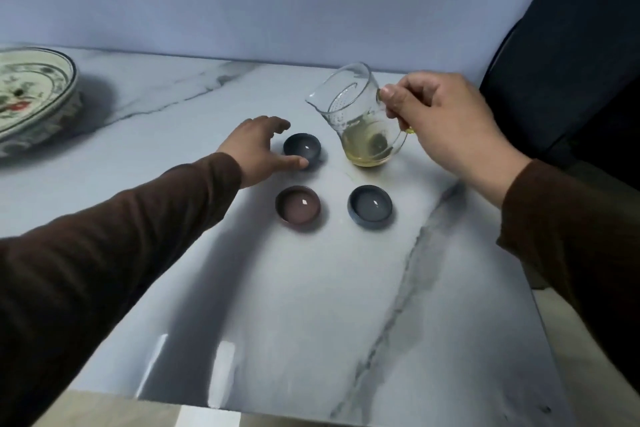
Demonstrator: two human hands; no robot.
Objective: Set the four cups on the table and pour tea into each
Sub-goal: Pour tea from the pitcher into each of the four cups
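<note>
We hold a clear glass pitcher (360,121) of pale yellow tea by its handle, right hand (446,128) fingers clenched on it, tilted left over the white marble counter (311,288). Our left hand (258,149), fingers released, touches the far dark grey cup (302,146). Nearer sit a brown cup (298,209) and, to its right, a blue-grey cup (370,206).

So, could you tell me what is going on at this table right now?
A person is serving tea on a marble-patterned table. The right hand holds a clear glass pitcher by its handle, tilted, with a little yellowish tea left in it. The left hand touches the far dark blue cup. A brown cup and another blue cup sit nearer, both apparently filled. Only three cups are visible.
</note>
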